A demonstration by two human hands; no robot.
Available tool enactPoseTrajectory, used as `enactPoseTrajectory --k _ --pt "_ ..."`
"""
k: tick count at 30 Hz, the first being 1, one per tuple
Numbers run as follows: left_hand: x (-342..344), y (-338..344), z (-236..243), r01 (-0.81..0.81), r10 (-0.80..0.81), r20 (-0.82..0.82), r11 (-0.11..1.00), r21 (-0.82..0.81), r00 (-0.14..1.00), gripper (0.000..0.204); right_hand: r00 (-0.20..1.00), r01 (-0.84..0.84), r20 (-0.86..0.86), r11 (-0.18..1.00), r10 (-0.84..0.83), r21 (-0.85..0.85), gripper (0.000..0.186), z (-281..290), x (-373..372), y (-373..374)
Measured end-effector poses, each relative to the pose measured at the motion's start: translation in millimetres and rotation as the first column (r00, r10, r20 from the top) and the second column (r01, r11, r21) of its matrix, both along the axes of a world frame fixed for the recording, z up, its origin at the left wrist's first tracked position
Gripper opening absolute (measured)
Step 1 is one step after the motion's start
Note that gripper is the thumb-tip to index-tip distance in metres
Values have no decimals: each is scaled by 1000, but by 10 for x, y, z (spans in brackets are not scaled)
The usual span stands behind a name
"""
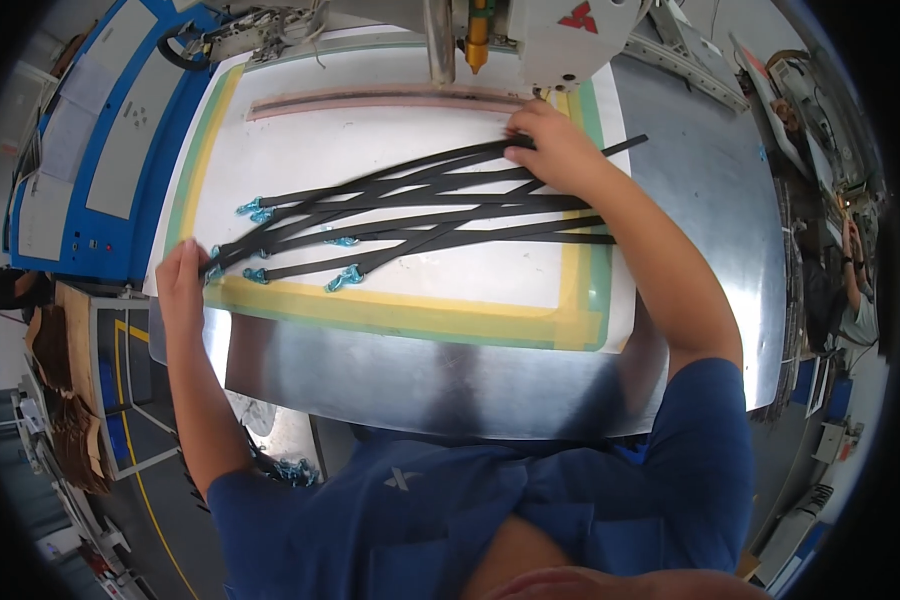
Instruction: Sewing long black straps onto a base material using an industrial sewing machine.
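Observation:
Several long black straps [440, 237], most with ends wrapped in shiny light-blue film, lie crossed over one another on a white sheet [450, 285]. My left hand [181, 282] is at the sheet's left edge, its fingers pinched on the end of one black strap. That strap runs up to the right, over the others, to my right hand [552, 145], which closes on its far end. A wrapped blue end [344, 277] points toward my body. Behind the straps lies a long pinkish strip [390, 100] with a dark line along its middle.
Yellow tape [400, 318] and green tape borders the sheet on a shiny metal table [370, 385]. A machine head [570, 45] and a pointed amber nozzle [477, 45] hang over the far side. A blue cabinet [95, 150] stands left; at far right another person's arm [850, 255] shows.

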State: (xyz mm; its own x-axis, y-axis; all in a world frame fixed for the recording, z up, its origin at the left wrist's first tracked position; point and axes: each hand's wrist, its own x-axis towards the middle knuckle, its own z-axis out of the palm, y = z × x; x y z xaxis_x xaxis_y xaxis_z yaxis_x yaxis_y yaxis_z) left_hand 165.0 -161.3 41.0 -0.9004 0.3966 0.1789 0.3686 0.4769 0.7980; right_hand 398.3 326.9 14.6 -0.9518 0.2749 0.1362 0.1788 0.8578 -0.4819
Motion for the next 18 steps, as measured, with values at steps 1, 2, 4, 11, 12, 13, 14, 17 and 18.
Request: enactPoseTrajectory --k 1,2,4,11,12,13,14,17,18 --pt "-22 188 33 -1 2 -48 1000 21 999 42 997 48 55 999 -49 25 23 76 59 14" --pt "-49 353 60 -34 37 -34 997 76 999 40 990 93 105 994 -98 51 22 160 131 30" --pt "-138 584 69 -75 78 -8 983 166 997 33 983 162 91 987 -161 2 20 301 331 95" --pt "84 1171 -86 202 -194 -285 979 -3 939 26 801 153 -396 793 -449 -590 16 1343 2255 769" --pt "80 1152 -96 214 -207 -274 977 -6 939 26 670 169 -493 760 -555 -627 14 1473 2664 919" --pt "16 1095 -100 229 -265 -341 963 -140 902 27 584 147 -566 761 -582 -632 14 1651 3129 1064" --pt "-71 1054 -132 240 -335 -399 933 -270 854 28 486 133 -631 765 -604 -630 14 1853 3521 1094" --pt "-428 934 -362 244 -402 -411 890 -385 818 34 511 -78 -754 851 -413 -519 24 2527 4585 961" --pt "-643 820 -486 285 -430 -305 862 -419 850 36 509 -29 -745 856 -431 -516 24 2623 4804 832"
